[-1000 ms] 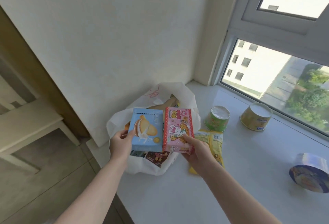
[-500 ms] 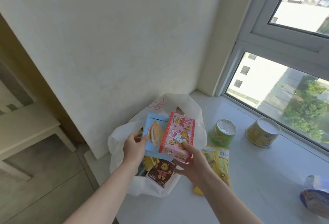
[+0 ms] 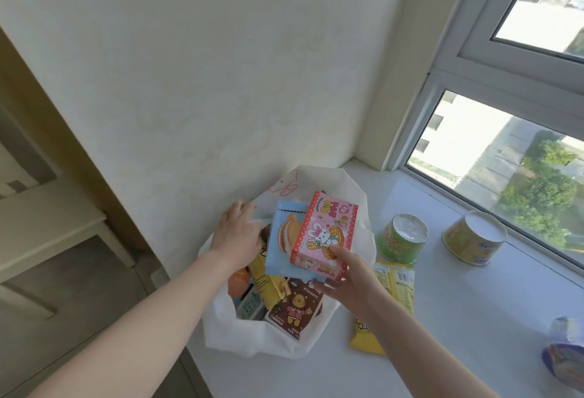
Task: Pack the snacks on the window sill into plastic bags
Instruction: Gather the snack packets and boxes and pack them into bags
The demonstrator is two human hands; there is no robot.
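- Left hand [image 3: 238,233] had let go of the blue packet [image 3: 281,246] since half a second earlier; it was spread at the white plastic bag [image 3: 354,195] rim, frame centre.
- Right hand [image 3: 350,277] alone pinched the pink rabbit box [image 3: 325,233] with the blue packet beneath, both over the bag mouth.
- Green cup [image 3: 401,238], yellow cup [image 3: 474,239] and yellow packet [image 3: 395,284] lay right on the sill [image 3: 474,318], clear of the bag.
- Brown bear box [image 3: 295,309] sat inside the bag, just below the right hand.

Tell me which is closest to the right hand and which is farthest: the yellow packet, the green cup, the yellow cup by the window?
From the right hand:
1. Yellow packet, lying flat on the sill just beside the wrist.
2. Green cup, upside down, farther toward the window.
3. Yellow cup, upside down, nearest the window glass.
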